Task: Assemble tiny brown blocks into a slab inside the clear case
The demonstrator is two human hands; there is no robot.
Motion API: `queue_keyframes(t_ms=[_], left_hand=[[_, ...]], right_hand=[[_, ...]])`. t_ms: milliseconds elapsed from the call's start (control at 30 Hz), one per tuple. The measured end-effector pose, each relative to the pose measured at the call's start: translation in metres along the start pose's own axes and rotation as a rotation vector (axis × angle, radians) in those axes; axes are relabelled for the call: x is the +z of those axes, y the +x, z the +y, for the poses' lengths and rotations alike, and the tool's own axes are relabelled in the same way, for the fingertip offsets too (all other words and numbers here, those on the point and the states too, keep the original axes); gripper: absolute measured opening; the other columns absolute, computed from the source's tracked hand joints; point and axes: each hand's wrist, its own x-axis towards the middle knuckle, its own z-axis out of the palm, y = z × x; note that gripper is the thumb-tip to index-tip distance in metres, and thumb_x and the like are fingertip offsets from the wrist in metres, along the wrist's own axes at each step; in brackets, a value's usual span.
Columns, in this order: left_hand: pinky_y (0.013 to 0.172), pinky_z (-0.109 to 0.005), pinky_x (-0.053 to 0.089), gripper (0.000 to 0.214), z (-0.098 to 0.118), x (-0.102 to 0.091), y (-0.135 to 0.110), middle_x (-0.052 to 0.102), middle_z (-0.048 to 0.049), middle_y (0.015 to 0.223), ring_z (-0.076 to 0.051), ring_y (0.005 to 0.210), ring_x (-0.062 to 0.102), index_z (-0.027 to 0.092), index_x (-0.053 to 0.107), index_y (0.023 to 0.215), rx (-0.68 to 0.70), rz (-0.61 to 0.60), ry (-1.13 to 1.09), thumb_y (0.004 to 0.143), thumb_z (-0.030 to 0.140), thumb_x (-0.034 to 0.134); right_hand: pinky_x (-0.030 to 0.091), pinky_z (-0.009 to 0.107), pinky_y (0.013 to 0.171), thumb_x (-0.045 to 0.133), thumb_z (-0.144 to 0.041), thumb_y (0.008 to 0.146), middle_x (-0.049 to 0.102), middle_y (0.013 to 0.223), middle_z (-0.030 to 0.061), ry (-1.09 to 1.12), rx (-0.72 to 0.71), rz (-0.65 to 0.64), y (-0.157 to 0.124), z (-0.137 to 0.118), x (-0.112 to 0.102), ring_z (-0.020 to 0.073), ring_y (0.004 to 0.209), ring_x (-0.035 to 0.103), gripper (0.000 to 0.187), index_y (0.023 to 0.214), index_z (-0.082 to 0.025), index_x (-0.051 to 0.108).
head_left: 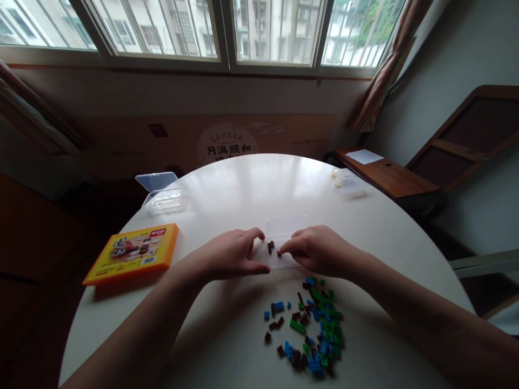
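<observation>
A small clear plastic box with its lid raised lies on the white table in front of me. The thumb and forefinger of my left hand are curved around the box's left end, gripping it at its corners. Inside the box sits a cluster of dark brown toy bricks. My right hand reaches over the box's right side, fingers bunched, with its fingertips on a tiny brown brick. Nearer to me, a loose heap of blue, green and brown bricks spreads over the table.
An orange-yellow game box lies at the left, with an open clear case behind it. Another clear case with pale yellow pieces is at the back right. Beyond the round table's edge stands a wooden desk bearing a paper.
</observation>
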Motion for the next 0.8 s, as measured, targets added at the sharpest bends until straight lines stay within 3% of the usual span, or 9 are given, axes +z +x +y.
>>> queue_keyframes(t_ms=[333,800], left_hand=[[0.066,-0.029,0.043,0.061,0.0045,0.0018,0.0011,0.067,-0.0095,0.103,-0.025,0.088,0.062,0.021,0.054,0.121,0.038,0.022,0.047,0.076,0.061,0.063],[0.066,-0.030,0.042,0.058,0.0045,0.0035,0.0023,0.067,-0.0065,0.094,-0.025,0.084,0.061,0.024,0.055,0.119,0.024,0.019,0.025,0.076,0.062,0.062]], right_hand=[[0.038,0.024,0.057,0.053,-0.016,0.086,0.072,0.082,0.0007,0.000,-0.031,0.043,0.0037,-0.0007,0.0041,0.0126,0.065,0.061,0.034,0.108,-0.031,0.075],[0.035,0.023,0.055,0.055,-0.018,0.086,0.070,0.079,-0.0003,-0.004,-0.040,0.066,0.0041,-0.0002,0.0097,0.0109,0.061,0.057,0.030,0.103,-0.032,0.076]])
